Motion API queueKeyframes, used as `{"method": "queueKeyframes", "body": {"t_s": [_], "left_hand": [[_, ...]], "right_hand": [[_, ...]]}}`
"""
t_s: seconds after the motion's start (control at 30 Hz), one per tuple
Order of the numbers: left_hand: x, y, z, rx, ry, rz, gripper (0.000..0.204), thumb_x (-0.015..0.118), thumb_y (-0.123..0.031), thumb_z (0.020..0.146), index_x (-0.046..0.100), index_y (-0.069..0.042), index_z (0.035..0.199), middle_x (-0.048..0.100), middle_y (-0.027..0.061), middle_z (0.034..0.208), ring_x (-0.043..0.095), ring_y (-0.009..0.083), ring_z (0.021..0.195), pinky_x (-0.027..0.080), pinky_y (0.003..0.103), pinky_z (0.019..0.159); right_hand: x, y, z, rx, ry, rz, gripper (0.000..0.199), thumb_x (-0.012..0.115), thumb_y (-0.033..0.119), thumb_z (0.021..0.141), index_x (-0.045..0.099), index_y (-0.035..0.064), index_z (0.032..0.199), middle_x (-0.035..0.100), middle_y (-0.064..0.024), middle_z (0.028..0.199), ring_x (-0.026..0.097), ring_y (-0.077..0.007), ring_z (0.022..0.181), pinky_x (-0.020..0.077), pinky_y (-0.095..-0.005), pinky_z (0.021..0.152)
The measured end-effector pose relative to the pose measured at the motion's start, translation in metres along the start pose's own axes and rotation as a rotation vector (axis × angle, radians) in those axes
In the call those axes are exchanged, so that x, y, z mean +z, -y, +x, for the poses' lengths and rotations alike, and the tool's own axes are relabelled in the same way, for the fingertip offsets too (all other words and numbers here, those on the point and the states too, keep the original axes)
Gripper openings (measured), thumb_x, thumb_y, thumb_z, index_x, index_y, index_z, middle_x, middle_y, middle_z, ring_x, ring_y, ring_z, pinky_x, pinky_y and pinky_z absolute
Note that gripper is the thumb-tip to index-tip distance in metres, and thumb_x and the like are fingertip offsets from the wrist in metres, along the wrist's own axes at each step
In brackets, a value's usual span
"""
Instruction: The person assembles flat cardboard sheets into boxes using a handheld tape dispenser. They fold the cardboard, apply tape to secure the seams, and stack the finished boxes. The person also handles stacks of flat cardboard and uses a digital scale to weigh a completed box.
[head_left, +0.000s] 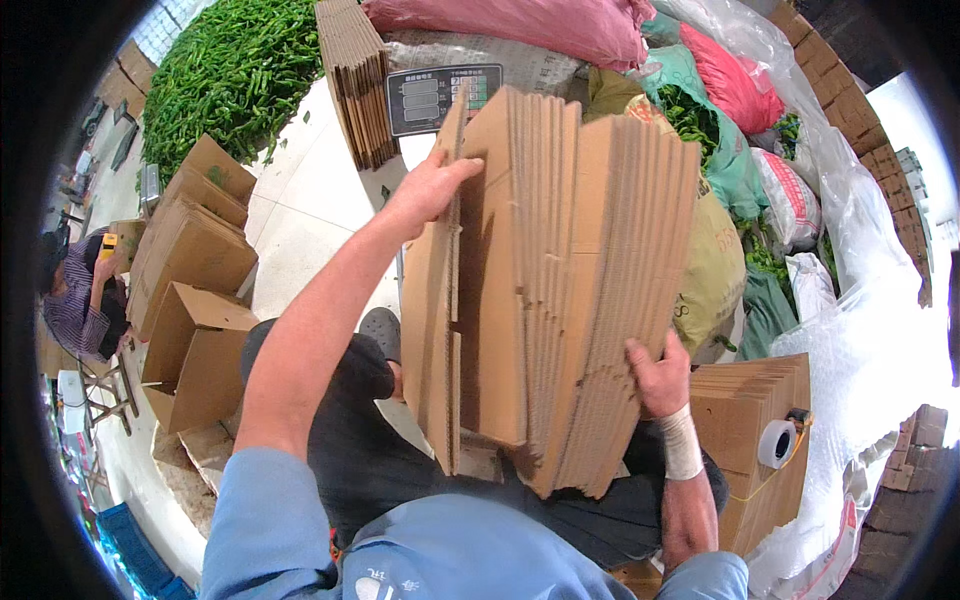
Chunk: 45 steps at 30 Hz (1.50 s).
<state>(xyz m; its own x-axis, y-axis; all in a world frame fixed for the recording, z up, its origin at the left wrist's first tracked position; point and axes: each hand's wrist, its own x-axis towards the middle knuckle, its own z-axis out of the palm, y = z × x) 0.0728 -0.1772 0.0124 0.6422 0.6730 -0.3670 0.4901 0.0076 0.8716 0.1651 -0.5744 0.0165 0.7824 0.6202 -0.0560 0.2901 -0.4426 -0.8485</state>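
Observation:
A thick stack of flattened cardboard boxes (pixel 630 230) stands on edge across my lap, its sheets fanned a little apart. My left hand (pixel 437 188) grips the upper left edge of one flattened box (pixel 432 330), which is tilted away from the others with a gap beside it. My right hand (pixel 662 372) presses against the lower right side of the stack, thumb up; its other fingers are partly hidden. A pale wrap (pixel 683 445) circles my right wrist.
Green chili peppers (pixel 235 75) lie heaped at the far left. Opened cartons (pixel 200 355) stand at my left. A digital scale display (pixel 443 98) is ahead, beside more flat cardboard (pixel 355 85). Filled sacks (pixel 715 260) and a tape roll (pixel 776 443) on cardboard are at right. Another person (pixel 85 295) sits far left.

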Motion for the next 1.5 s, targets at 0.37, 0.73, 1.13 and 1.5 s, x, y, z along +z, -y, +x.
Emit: {"method": "queueKeyframes", "body": {"t_s": [0.37, 0.73, 1.13, 1.5], "left_hand": [[-0.071, 0.013, -0.027, 0.012, -0.057, -0.501, 0.062, 0.048, -0.048, 0.102, 0.055, 0.003, 0.135, 0.067, 0.0159, 0.122, 0.065, 0.0219, 0.104, 0.050, 0.035, 0.095], [-0.087, 0.069, -0.034, 0.165, -0.225, -0.627, 0.070, 0.051, -0.057, 0.100, 0.051, -0.001, 0.142, 0.058, 0.0203, 0.132, 0.056, 0.0248, 0.121, 0.048, 0.039, 0.098], [-0.071, 0.078, -0.029, -0.083, -0.536, -0.464, 0.060, 0.056, -0.055, 0.098, 0.071, 0.003, 0.089, 0.069, 0.0123, 0.088, 0.061, 0.0197, 0.081, 0.047, 0.037, 0.077], [-0.072, 0.092, -0.021, 0.215, -0.350, -0.828, 0.037, 0.066, -0.028, 0.099, 0.069, 0.004, 0.117, 0.072, 0.0066, 0.101, 0.064, 0.0114, 0.086, 0.052, 0.027, 0.077]], "right_hand": [[0.128, 0.133, 0.041, -0.275, 0.129, -0.390, 0.046, 0.063, 0.042, 0.091, 0.059, -0.0029, 0.085, 0.067, -0.0237, 0.084, 0.067, -0.0441, 0.079, 0.0514, -0.0515, 0.070], [0.237, 0.003, 0.129, -0.124, -0.139, 0.200, 0.047, 0.053, 0.040, 0.102, 0.064, -0.0042, 0.116, 0.062, -0.0252, 0.112, 0.059, -0.0373, 0.108, 0.0454, -0.0422, 0.097], [0.200, 0.030, 0.154, -0.004, 0.100, 0.148, 0.058, 0.045, 0.045, 0.105, 0.067, -0.0077, 0.112, 0.070, -0.0183, 0.103, 0.064, -0.0249, 0.094, 0.0488, -0.0362, 0.089], [0.173, 0.116, 0.119, 0.136, 0.129, 0.455, 0.053, 0.048, 0.042, 0.107, 0.062, -0.0065, 0.123, 0.067, -0.0107, 0.117, 0.062, -0.0169, 0.103, 0.0473, -0.0310, 0.093]]}}
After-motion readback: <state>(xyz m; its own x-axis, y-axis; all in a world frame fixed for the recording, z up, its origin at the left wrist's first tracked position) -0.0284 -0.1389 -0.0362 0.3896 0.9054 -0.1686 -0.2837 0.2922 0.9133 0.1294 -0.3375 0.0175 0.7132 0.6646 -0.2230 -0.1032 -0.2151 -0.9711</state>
